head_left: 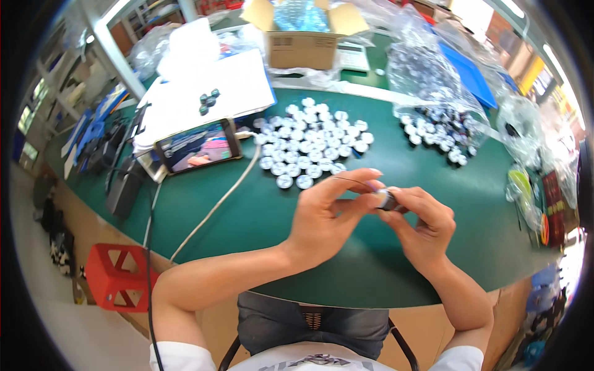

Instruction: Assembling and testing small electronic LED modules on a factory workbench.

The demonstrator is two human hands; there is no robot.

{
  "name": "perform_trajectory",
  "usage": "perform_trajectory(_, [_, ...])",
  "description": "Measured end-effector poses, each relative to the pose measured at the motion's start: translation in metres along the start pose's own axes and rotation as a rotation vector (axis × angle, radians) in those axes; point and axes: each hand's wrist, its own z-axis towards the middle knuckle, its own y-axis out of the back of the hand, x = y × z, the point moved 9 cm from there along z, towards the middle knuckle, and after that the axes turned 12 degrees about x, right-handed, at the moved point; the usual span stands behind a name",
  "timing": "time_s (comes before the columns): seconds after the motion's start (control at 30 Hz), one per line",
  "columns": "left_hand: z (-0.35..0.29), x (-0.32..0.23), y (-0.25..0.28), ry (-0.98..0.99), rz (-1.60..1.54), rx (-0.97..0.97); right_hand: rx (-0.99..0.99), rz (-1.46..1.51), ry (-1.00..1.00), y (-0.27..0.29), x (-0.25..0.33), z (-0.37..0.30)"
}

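Green matting covers the desk [247, 210] you sit at, its curved front edge running across the lower part of the frame. At centre right your two hands meet over it. Your left hand [328, 213] has its fingers [365, 185] pinched together on a small round dark part [388, 199], thumb and forefinger closed on its left side. Your right hand [424, 226] clamps the same part from the right, fingertips curled around it, so the part sits between both hands just above the desk. A thin dark wire [349, 180] runs from the part leftward across the top of your left hand.

Just above your hands, in the middle of the frame, lies a tight cluster of small white round caps [312, 139] on the green surface. To the upper right a second, looser heap of dark-and-silver round pieces [436, 133] spills out of a clear plastic bag [427, 68]. At the top centre stands an open cardboard box [303, 43]. Left of the white cluster a phone [198, 146] leans with its screen lit, and a white cable [216, 201] trails from it toward the lower left. Behind the phone is a white sheet [204, 93] with a few dark round pieces [208, 101] on it. Lower left, beyond the desk, sits a red plastic stool [117, 275].
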Motion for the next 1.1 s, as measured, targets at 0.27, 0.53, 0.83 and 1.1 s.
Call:
perform_trajectory(0.27, [-0.001, 0.0, 0.004, 0.019, 0.016, 0.004, 0.009, 0.039, -0.065, -0.006, -0.008, -0.001])
perform_trajectory(0.53, [0.001, -0.007, 0.004, -0.038, 0.152, -0.017, -0.02, 0.065, -0.09, -0.007, -0.009, -0.001])
perform_trajectory(0.83, [0.002, -0.012, 0.003, -0.088, 0.245, -0.021, -0.014, 0.093, -0.128, -0.008, -0.013, -0.003])
perform_trajectory(1.1, [0.001, -0.002, 0.004, -0.04, 0.079, -0.024, -0.011, 0.222, -0.233, -0.01, -0.024, -0.006])
